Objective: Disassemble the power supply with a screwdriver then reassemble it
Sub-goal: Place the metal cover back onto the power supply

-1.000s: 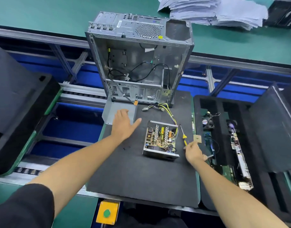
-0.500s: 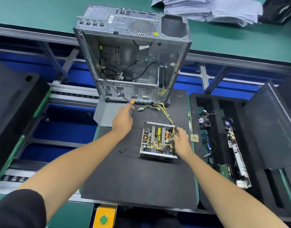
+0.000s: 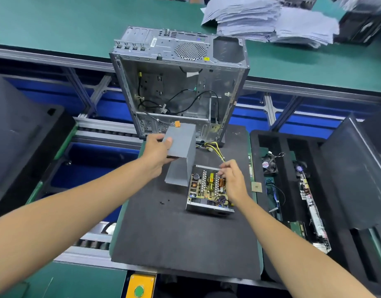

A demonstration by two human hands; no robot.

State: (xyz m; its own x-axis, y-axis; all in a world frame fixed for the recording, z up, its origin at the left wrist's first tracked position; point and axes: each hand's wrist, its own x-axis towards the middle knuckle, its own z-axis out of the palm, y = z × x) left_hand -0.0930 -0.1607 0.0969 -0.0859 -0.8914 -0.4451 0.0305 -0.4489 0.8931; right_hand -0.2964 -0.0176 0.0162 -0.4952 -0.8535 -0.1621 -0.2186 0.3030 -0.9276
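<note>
The open power supply (image 3: 204,188) lies on the black mat (image 3: 185,244), its circuit board exposed. My left hand (image 3: 157,151) grips the grey metal cover (image 3: 183,147) by its left edge and holds it tilted in the air, just left of and behind the open box. My right hand (image 3: 232,179) rests over the box's right side. Its fingertips pinch at the yellow wires (image 3: 215,149) where they enter the far right corner. Small black screws (image 3: 163,202) lie loose on the mat to the left of the box. The screwdriver is out of sight.
An empty computer case (image 3: 178,87) stands upright behind the mat. A small chip (image 3: 256,187) lies at the mat's right edge. The black foam tray (image 3: 292,190) on the right holds fans and boards. Paper stacks (image 3: 271,20) lie far back. A yellow button box (image 3: 140,287) sits at the front.
My left hand has picked the grey cover up from the mat's far left and brought it toward the power supply. My right hand left the screwdriver and moved onto the box's right side.
</note>
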